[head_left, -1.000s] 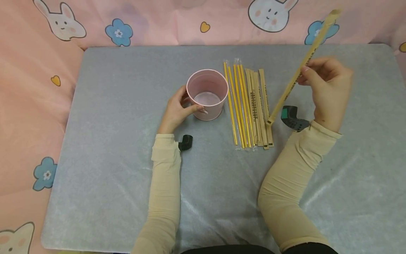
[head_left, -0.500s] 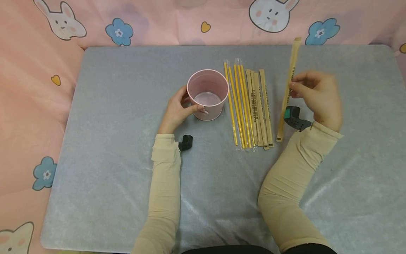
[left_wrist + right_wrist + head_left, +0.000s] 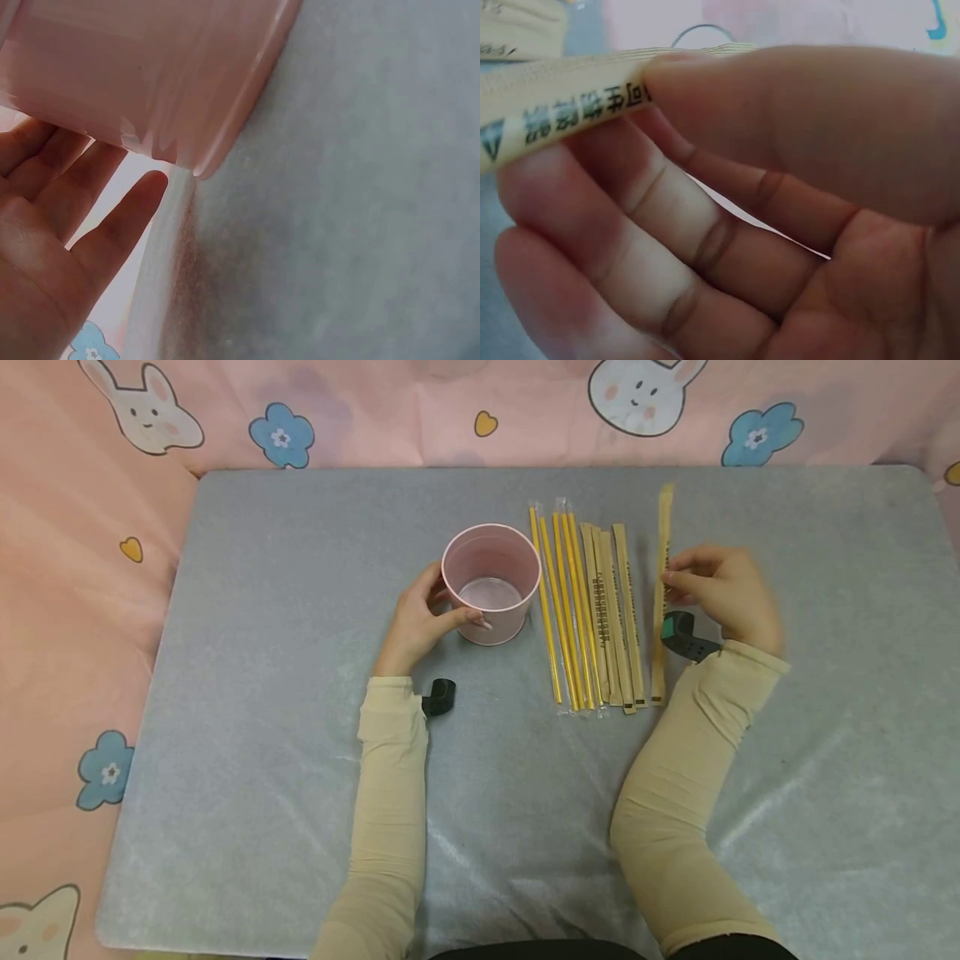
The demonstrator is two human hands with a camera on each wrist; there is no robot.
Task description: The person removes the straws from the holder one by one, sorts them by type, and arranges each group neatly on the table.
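Observation:
My left hand point(image 3: 423, 627) grips the near side of an empty pink cup point(image 3: 491, 582) that stands on the grey mat point(image 3: 300, 735); in the left wrist view the cup's wall point(image 3: 150, 75) sits against my fingers point(image 3: 45, 195). My right hand point(image 3: 720, 593) pinches a tan paper-wrapped chopstick pack point(image 3: 660, 602) between thumb and fingers, printed text showing on the chopstick pack point(image 3: 562, 105) in the right wrist view. The pack lies nearly flat, just right of a row of yellow straws point(image 3: 562, 610) and tan packs point(image 3: 615, 618).
The grey mat covers a table draped in pink cloth point(image 3: 75, 610) with bunny and flower prints. A black wrist camera mount point(image 3: 438, 696) sits by my left sleeve, and another wrist mount point(image 3: 686, 637) by my right wrist.
My right hand has brought the tan pack down from a raised, tilted position at the far right to lie beside the row of packs. The left hand and cup have stayed still.

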